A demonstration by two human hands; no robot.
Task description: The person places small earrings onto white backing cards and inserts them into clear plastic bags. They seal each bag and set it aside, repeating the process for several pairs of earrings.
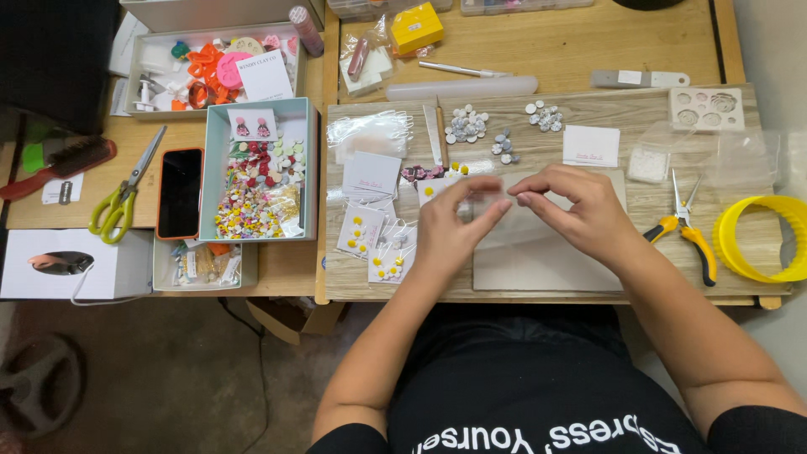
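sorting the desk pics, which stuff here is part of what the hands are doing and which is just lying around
In hand:
- left hand and right hand pinching a small clear packet
- grey mat beneath
- white cards with yellow pieces beside the left hand

Lying about:
- scissors
- phone
- pliers
- yellow ring cutter
- hairbrush

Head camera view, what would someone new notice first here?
First, the two hands meeting at the centre of the wooden board: the left hand and right hand pinch a small clear packet between their fingertips. Left of them, an open box brims with tiny colourful pieces. At the far right lie yellow-handled pliers and a yellow ring.
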